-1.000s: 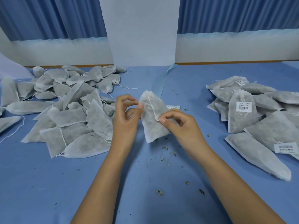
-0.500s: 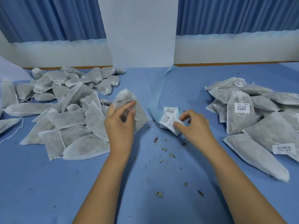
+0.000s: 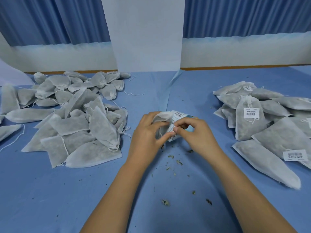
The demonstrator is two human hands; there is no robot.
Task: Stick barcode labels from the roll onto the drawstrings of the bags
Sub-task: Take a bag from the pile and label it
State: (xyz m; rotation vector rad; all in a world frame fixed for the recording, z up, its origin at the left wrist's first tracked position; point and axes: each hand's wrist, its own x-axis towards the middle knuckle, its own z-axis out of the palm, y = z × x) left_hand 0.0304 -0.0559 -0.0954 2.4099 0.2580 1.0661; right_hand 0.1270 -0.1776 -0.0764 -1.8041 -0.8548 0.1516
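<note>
Left hand point(image 3: 146, 134) brought the bag point(image 3: 161, 116) to labels point(image 3: 178, 115) in right hand point(image 3: 199, 134).

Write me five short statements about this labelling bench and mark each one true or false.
1. Bags in the right pile carry barcode labels. True.
2. The left hand lies flat and empty. False: the left hand holds a bag.
3. The right hand pinches the label strip. True.
4. The left pile shows labels too. False: no label shows on the left pile.
5. Leaf crumbs lie on the blue cloth. True.
</note>
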